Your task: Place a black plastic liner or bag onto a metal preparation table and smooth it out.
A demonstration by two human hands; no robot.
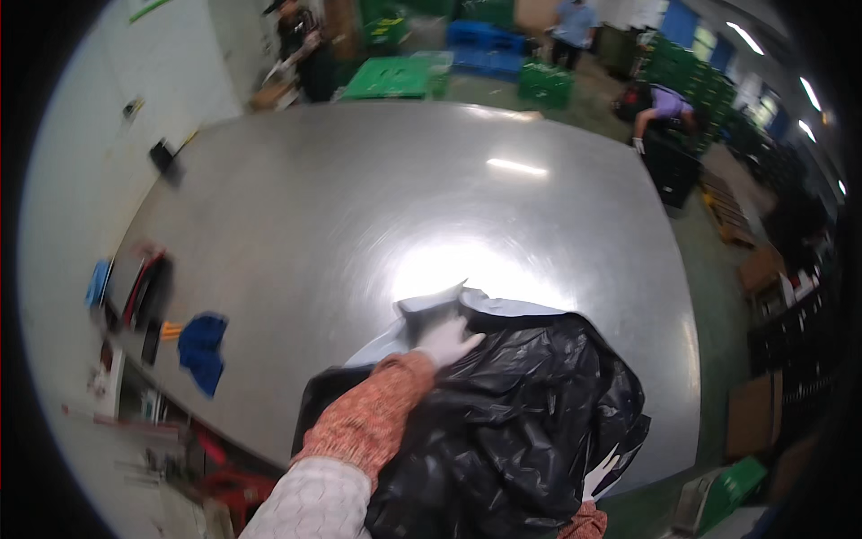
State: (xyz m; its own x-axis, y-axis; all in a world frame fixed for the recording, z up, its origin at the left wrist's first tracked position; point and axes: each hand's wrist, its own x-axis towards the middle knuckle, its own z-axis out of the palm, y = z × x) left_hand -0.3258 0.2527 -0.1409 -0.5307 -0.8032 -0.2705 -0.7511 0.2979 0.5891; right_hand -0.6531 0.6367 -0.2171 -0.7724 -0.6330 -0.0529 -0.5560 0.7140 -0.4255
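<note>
- One bag point(512, 413) on the counter point(296, 198): I'd ease its folds evenly.
- Left hand point(444, 342), far edge: blurred, grip I can't tell.
- Right hand point(596, 479), right side: fingers wide.

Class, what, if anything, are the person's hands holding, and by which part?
Whether anything is gripped cannot be told: the left hand is near the far edge of the black plastic, the right hand at its right edge.
</note>
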